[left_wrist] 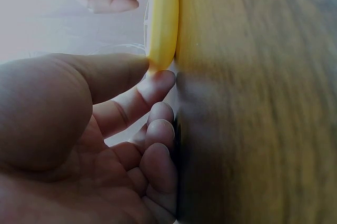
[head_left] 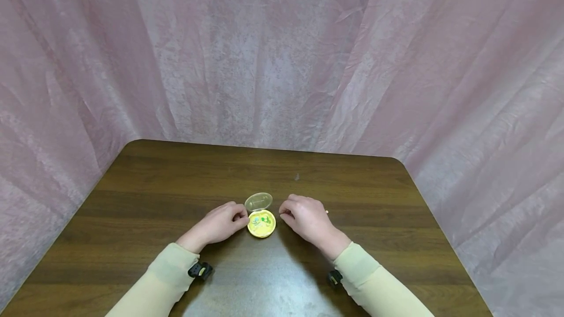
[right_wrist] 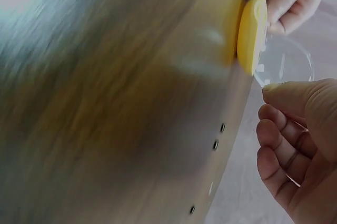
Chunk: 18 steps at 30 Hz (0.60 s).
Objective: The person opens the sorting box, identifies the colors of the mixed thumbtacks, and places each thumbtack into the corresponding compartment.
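Observation:
A small round yellow case (head_left: pixel 262 224) lies on the table, its clear hinged lid (head_left: pixel 258 201) raised at the far side. Green and pale blue cartoon figures show inside. From the left, my left hand (head_left: pixel 223 221) pinches the rim; the left wrist view shows thumb (left_wrist: pixel 124 74) and index finger meeting at the yellow wall (left_wrist: pixel 164 23). My right hand (head_left: pixel 308 216) hovers right of the case, apart from it. In the right wrist view its fingers (right_wrist: pixel 276 145) are loosely curled, thumb near the index finger, and nothing is visible between them.
Several tiny dark pieces (right_wrist: pixel 215 145) lie on the tabletop beyond my right hand. A small pale tip (head_left: pixel 327 212) shows just beside that hand. The brown wooden table (head_left: pixel 198 170) ends at a pink curtain (head_left: pixel 264 62). Each wrist carries a black device (head_left: pixel 200 270).

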Each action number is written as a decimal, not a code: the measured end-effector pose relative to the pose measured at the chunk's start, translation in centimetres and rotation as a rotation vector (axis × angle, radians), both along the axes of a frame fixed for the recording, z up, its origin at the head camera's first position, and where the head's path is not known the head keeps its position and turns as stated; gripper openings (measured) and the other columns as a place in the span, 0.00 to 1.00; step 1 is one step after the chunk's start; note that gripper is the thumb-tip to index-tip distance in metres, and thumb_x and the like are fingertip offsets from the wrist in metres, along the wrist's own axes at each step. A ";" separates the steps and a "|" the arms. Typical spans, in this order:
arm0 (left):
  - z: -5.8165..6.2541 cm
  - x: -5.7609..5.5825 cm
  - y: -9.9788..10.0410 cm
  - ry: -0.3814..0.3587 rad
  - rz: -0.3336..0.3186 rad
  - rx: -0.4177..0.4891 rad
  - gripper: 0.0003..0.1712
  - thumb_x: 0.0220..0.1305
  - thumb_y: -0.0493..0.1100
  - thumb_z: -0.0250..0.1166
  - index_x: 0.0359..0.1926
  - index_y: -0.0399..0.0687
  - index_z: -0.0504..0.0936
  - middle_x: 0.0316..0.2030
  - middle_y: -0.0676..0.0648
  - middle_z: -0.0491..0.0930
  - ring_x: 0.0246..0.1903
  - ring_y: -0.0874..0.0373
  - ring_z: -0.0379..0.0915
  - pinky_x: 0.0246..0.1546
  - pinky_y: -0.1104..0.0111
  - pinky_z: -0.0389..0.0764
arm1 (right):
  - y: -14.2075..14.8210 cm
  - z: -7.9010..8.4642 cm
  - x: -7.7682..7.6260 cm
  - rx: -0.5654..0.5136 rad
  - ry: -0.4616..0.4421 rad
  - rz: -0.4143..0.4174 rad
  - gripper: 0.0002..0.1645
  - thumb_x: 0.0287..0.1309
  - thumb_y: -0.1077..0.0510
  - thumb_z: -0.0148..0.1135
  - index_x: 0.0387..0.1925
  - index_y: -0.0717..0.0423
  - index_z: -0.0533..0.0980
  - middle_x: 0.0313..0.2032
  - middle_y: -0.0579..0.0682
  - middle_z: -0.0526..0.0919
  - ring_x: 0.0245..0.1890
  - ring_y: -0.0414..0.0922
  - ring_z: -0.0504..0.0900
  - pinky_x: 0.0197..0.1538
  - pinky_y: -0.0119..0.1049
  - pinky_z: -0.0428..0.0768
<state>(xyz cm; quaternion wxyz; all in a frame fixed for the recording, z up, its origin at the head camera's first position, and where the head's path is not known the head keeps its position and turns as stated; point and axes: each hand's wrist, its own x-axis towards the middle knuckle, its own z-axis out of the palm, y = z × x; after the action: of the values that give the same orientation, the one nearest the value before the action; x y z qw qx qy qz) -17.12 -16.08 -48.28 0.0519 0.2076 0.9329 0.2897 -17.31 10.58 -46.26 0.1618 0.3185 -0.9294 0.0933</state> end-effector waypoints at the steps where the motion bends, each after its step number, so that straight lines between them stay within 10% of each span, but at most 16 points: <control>1: 0.0 0.0 0.0 0.002 0.001 -0.002 0.08 0.67 0.47 0.63 0.28 0.60 0.77 0.26 0.57 0.70 0.29 0.62 0.66 0.32 0.66 0.67 | 0.4 0.0 -0.1 -0.002 -0.003 -0.013 0.03 0.54 0.53 0.70 0.31 0.38 0.82 0.29 0.33 0.74 0.28 0.34 0.75 0.32 0.35 0.75; 18: 0.0 0.0 0.0 -0.004 0.004 -0.005 0.09 0.67 0.47 0.62 0.28 0.60 0.76 0.26 0.56 0.70 0.29 0.61 0.66 0.32 0.65 0.67 | 7.4 1.0 -1.6 -0.009 -0.053 -0.212 0.04 0.54 0.56 0.70 0.33 0.42 0.84 0.31 0.35 0.78 0.29 0.33 0.77 0.32 0.37 0.75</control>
<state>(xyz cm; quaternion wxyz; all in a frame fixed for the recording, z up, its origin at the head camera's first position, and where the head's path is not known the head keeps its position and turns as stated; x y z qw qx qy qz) -17.13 -16.08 -48.26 0.0537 0.2051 0.9339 0.2880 -18.89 18.01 -45.25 0.1476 0.2151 -0.9614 0.0881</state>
